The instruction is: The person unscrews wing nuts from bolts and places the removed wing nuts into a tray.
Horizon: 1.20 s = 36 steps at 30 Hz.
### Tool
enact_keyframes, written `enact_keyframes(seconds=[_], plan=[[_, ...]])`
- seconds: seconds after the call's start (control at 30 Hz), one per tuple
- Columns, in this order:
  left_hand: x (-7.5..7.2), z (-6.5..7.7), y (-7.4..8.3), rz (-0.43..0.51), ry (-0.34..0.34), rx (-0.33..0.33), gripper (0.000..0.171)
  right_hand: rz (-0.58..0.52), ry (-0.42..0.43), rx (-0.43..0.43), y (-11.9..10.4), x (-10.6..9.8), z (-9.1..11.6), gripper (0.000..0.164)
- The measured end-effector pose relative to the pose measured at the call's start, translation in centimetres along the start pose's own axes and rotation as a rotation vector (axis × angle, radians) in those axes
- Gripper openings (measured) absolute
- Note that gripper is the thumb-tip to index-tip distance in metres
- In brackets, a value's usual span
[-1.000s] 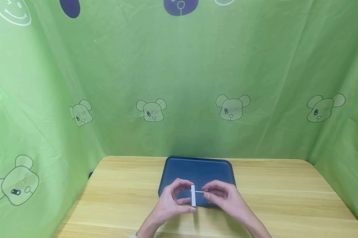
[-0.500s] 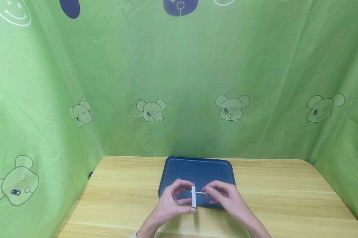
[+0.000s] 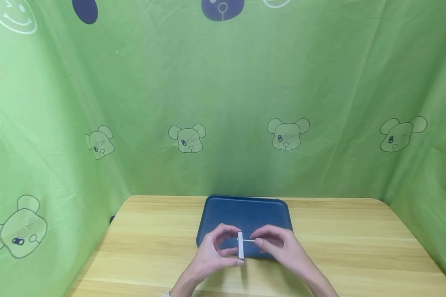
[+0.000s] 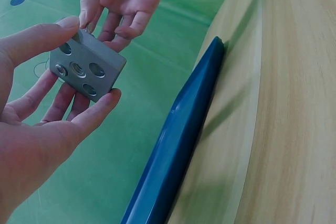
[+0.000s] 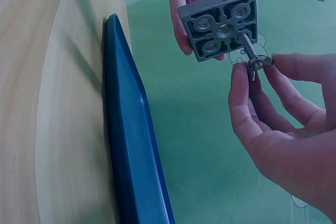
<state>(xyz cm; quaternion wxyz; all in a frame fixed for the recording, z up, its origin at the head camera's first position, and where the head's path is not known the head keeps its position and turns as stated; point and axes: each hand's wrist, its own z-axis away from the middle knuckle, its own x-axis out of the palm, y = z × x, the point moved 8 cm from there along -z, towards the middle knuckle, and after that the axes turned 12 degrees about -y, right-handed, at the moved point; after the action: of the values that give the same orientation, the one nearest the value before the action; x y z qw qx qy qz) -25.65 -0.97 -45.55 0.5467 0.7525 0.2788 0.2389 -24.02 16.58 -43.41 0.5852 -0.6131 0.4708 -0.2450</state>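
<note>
Grey plastic is what the work turns on: a square block (image 5: 220,24) with five round holes, held on edge above the near rim of the tray (image 3: 245,210), low in the centre of the head view. The left hand (image 3: 215,249) has its thumb and fingers (image 4: 92,114) curled round the block's edges, clamped on it. From the block's right face a threaded bolt (image 5: 247,45) sticks out of one corner hole, and the right hand (image 3: 278,247) pinches the wing-shaped head (image 5: 257,62) of that bolt between thumb and fingers (image 5: 239,85).

Judging from the right wrist view, the bolt is entered in its hole but a good run of bare thread shows between head and block, so it looks only partly driven. The other four holes carry nothing. Whether the tip comes out on the far face cannot be told; in the left wrist view that face shows only open holes.

Beyond the hands, the blue tray lies flat on the wooden tabletop (image 3: 356,239), nothing showing on its bare part. Behind it hangs a green curtain (image 3: 245,103) printed with bear faces.
</note>
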Motion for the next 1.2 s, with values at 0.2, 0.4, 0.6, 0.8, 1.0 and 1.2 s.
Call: enact_keyframes(seconds=[0.2, 0.4, 0.6, 0.8, 1.0, 1.2], plan=[[0.09, -0.02, -0.09, 0.008, -0.006, 0.005, 0.066, 0.000, -0.004, -0.028, -0.12, 0.12, 0.02, 0.023], [0.08, -0.03, -0.05, 0.009, -0.007, 0.014, 0.067, -0.018, -0.025, -0.059, -0.33, 0.40, -0.07, 0.025], [0.06, -0.06, -0.10, 0.013, -0.008, 0.008, 0.066, -0.027, -0.031, -0.054, -0.22, 0.42, -0.07, 0.029], [-0.01, -0.05, -0.10, 0.011, -0.005, 0.007, 0.066, -0.035, -0.033, -0.052, -0.21, 0.44, -0.09, 0.029], [0.01, -0.07, -0.05, 0.010, -0.005, 0.006, 0.067, -0.053, -0.039, -0.048, -0.14, 0.46, -0.12, 0.026], [0.00, -0.04, -0.02, 0.010, -0.006, 0.008, 0.068, -0.054, -0.038, -0.051, -0.09, 0.45, -0.07, 0.025]])
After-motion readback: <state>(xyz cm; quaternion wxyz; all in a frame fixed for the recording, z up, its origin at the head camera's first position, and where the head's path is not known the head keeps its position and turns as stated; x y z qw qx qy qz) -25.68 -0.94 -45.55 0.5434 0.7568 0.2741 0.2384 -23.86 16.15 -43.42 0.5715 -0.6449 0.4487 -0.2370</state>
